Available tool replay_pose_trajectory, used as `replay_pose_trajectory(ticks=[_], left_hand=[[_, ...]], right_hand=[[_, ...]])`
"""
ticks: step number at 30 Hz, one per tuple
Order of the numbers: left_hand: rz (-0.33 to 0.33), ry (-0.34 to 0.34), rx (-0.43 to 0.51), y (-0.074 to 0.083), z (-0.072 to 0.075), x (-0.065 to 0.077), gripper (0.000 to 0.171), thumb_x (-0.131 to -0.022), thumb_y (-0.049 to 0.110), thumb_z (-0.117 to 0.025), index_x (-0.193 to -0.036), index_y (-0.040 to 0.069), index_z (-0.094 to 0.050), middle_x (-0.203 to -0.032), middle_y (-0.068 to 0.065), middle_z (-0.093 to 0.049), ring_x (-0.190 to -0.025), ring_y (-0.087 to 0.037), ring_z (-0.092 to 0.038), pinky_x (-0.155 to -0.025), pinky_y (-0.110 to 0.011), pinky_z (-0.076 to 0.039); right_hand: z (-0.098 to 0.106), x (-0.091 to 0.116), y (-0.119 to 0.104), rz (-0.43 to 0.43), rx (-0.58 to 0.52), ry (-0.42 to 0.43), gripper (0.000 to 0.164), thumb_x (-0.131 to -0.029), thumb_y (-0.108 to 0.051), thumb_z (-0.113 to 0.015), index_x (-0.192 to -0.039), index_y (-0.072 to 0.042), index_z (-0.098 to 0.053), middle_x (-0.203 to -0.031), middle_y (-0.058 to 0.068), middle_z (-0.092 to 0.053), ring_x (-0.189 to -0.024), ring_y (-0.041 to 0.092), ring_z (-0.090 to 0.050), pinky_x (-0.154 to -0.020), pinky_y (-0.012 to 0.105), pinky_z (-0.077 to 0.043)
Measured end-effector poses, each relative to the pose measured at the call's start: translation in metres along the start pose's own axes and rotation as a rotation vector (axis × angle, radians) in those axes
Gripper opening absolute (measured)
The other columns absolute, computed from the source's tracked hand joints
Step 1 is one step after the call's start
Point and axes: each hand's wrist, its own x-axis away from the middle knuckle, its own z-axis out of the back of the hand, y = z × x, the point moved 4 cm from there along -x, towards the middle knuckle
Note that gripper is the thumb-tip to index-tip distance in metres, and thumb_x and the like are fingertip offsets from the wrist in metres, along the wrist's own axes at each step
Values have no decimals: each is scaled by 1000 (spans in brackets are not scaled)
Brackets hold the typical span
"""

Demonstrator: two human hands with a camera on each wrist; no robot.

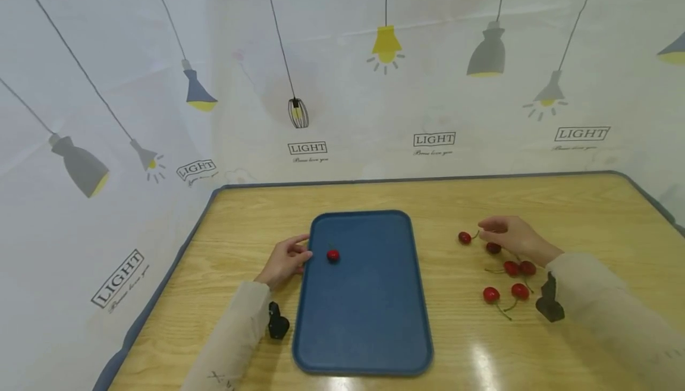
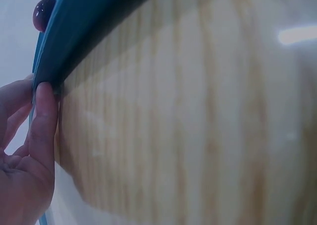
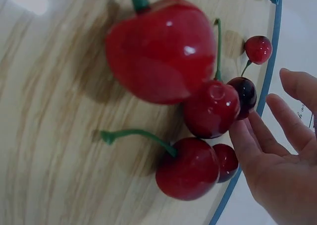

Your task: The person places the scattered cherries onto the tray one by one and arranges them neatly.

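Note:
A blue rectangular tray (image 1: 364,319) lies on the table with one red cherry (image 1: 333,255) in its upper left part. My left hand (image 1: 286,260) holds the tray's left rim, thumb and fingers at the edge; the left wrist view shows this hand (image 2: 29,140) close up against the rim. To the right of the tray, several red cherries with green stems lie loose, among them a front cherry (image 1: 490,295) and a far cherry (image 1: 464,237). My right hand (image 1: 511,237) hovers over a dark cherry (image 3: 242,96), fingers loosely extended and holding nothing.
The table (image 1: 455,349) has a light wood-grain top with a dark blue edge. Behind it and to the left hangs a white sheet (image 1: 353,94) printed with lamps. A black wrist device (image 1: 277,321) sits by the left sleeve, another (image 1: 550,300) by the right.

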Motion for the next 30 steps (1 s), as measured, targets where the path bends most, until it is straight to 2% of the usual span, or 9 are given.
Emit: replay_pose_trajectory(ticks=[8, 14, 20, 30], left_hand=[[-6, -3, -7, 2, 0, 0, 48, -85, 3, -57, -131, 4, -42, -94, -15, -54, -67, -15, -55, -58, -31, -51], [6, 2, 4, 0, -1, 0, 47, -85, 2, -57, -130, 4, -43, -94, -16, -54, -67, -15, -55, -57, -31, -51], [2, 0, 0, 1, 0, 0, 47, -85, 3, -57, -130, 4, -43, -95, -16, -54, -68, -15, -55, -57, -32, -51], [5, 16, -14, 1, 0, 1, 47, -85, 3, -58, -130, 5, -44, -94, -15, -54, -66, -15, -55, -56, -31, -51]], right_hand=[[-4, 1, -2, -4, -34, -47, 47, -87, -17, -57, -120, 13, -43, -116, 31, -46, -105, 43, -45, -80, 45, -45], [-9, 0, 0, 1, -46, -61, 47, -86, -15, -59, -120, 13, -43, -114, 30, -47, -101, 40, -47, -74, 39, -48], [-14, -2, -2, 10, -46, -67, 47, -83, -13, -62, -119, 13, -45, -111, 28, -49, -98, 37, -49, -73, 36, -48], [-18, -4, -1, 16, 17, -50, 40, -80, -15, -65, -110, 10, -53, -96, 16, -57, -88, 27, -53, -71, 33, -47]])
